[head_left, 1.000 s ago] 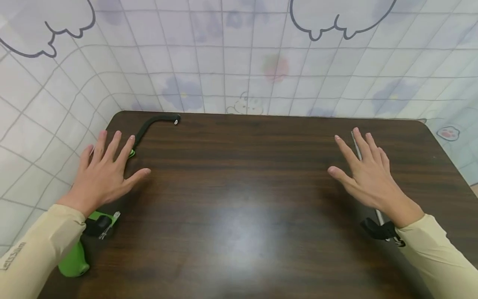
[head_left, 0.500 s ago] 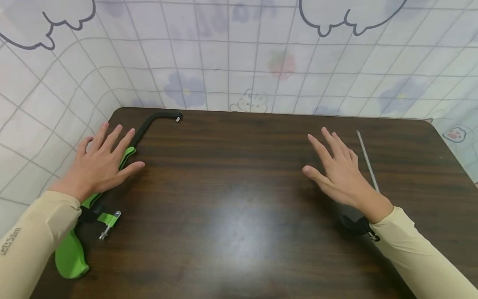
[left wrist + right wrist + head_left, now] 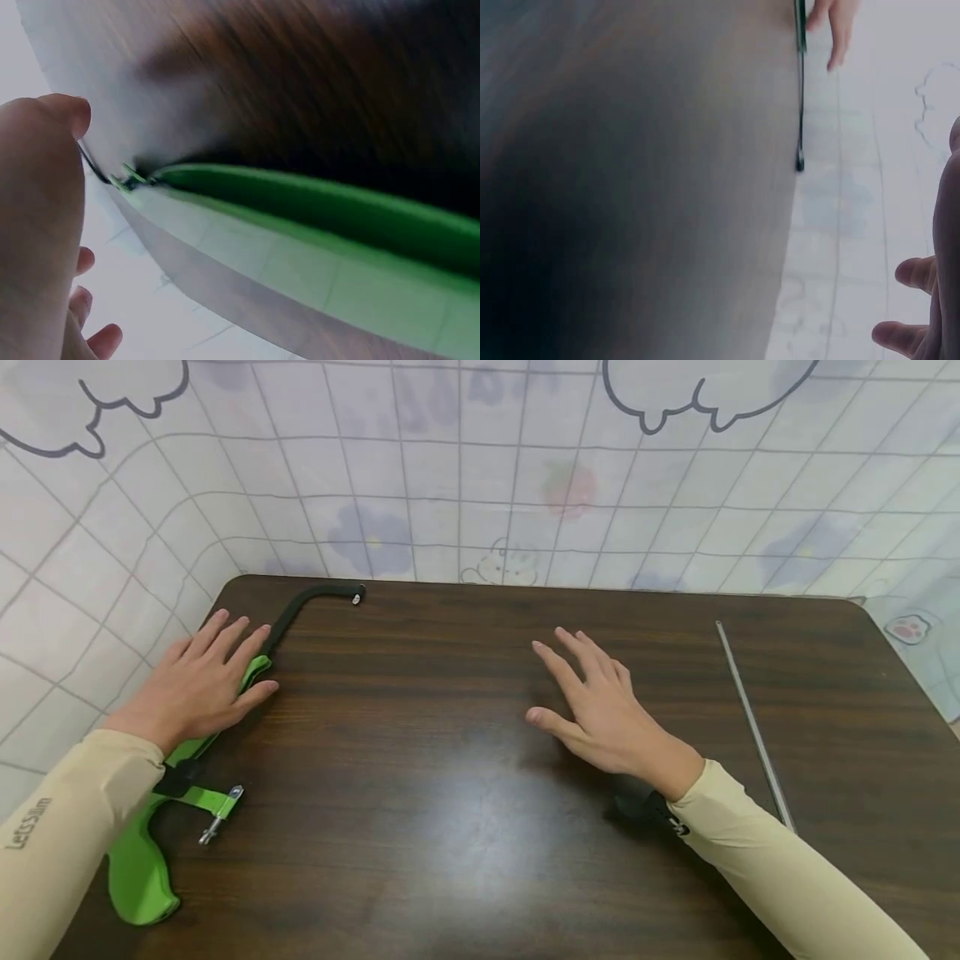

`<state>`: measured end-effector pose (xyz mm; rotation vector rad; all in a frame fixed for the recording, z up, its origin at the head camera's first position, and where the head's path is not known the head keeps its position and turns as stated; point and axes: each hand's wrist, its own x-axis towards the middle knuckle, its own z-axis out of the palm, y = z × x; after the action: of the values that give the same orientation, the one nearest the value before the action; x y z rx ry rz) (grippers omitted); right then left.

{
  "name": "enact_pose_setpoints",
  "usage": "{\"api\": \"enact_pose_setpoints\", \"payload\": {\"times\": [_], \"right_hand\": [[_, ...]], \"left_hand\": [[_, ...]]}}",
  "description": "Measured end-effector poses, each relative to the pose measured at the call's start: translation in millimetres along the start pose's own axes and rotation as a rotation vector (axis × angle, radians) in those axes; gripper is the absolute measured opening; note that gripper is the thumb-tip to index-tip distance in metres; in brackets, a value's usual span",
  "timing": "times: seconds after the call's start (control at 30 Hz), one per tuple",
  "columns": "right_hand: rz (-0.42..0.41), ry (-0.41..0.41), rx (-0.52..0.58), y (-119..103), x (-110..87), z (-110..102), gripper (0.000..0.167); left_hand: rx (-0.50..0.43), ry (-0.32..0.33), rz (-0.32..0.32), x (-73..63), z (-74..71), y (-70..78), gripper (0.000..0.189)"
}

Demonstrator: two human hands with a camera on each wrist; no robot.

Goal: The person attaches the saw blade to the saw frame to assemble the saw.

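A hacksaw frame (image 3: 140, 875) with a green handle and a black bent bar lies at the left of the table. My left hand (image 3: 201, 685) hovers over its middle, fingers spread, hiding part of it; contact cannot be told. The green handle (image 3: 360, 214) looms large in the left wrist view. Over the middle of the table is my right hand (image 3: 600, 714), fingers extended and holding nothing. To its right lies a thin silver strip like a hacksaw blade (image 3: 753, 727), its near end hidden by the forearm. The frame's black tip (image 3: 800, 160) shows in the right wrist view.
The dark wood-grain table (image 3: 450, 760) has rounded far corners. A pale tiled-pattern curtain or wall covering (image 3: 480, 477) rises behind it and along the left side. A metal screw with a small fitting (image 3: 217, 822) sticks out from the frame's green arm.
My right hand has moved left, away from the silver strip, toward the middle of the table. My left hand has shifted slightly left, showing more of the green frame.
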<state>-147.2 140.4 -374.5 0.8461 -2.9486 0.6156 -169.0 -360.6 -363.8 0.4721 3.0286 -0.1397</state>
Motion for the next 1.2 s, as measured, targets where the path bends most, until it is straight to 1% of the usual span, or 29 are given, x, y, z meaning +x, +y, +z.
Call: {"api": "enact_pose_setpoints", "payload": {"times": [0.1, 0.2, 0.33, 0.43, 0.53, 0.6, 0.73, 0.8, 0.83, 0.9, 1.03, 1.13, 1.2], "right_hand": [[-0.039, -0.024, 0.006, -16, 7.6, 8, 0.083], [-0.073, -0.044, 0.018, -30, 14.3, 16, 0.086], [-0.115, -0.069, 0.022, -50, 25.0, 27, 0.093], [-0.149, -0.089, 0.022, -64, 33.4, 36, 0.098], [-0.185, -0.110, 0.029, -79, 42.1, 45, 0.094], [-0.200, -0.134, 0.030, -89, 47.7, 50, 0.088], [-0.229, -0.183, 0.018, -110, 58.6, 60, 0.082], [-0.249, -0.203, 0.007, -121, 63.7, 65, 0.082], [-0.260, -0.212, 0.000, -126, 66.2, 66, 0.082], [-0.284, -0.225, -0.019, -136, 71.4, 70, 0.082], [-0.332, -0.234, -0.062, -154, 81.0, 78, 0.083], [-0.364, -0.235, -0.093, -167, 87.5, 83, 0.084], [-0.381, -0.240, -0.114, -175, 91.1, 86, 0.084]], "left_hand": [[0.011, 0.015, 0.017, 0.8, 1.6, -4.9, 0.078], [0.022, 0.017, 0.034, 2.0, 2.6, -9.5, 0.078], [0.062, 0.030, 0.060, 2.9, 3.6, -14.2, 0.078], [0.095, 0.056, 0.076, 2.9, 4.6, -15.8, 0.076], [0.118, 0.097, 0.092, 1.6, 5.8, -19.0, 0.073], [0.137, 0.137, 0.118, 1.4, 6.7, -21.3, 0.068], [0.190, 0.211, 0.179, 2.5, 9.1, -25.0, 0.048], [0.213, 0.224, 0.192, 3.8, 9.5, -25.3, 0.042], [0.227, 0.222, 0.192, 4.1, 9.3, -25.3, 0.040], [0.250, 0.199, 0.186, 5.0, 8.4, -24.3, 0.039], [0.301, 0.116, 0.181, 8.2, 6.8, -20.8, 0.039], [0.313, 0.071, 0.174, 10.4, 6.4, -18.3, 0.039], [0.307, 0.063, 0.169, 11.5, 6.3, -16.8, 0.040]]}}
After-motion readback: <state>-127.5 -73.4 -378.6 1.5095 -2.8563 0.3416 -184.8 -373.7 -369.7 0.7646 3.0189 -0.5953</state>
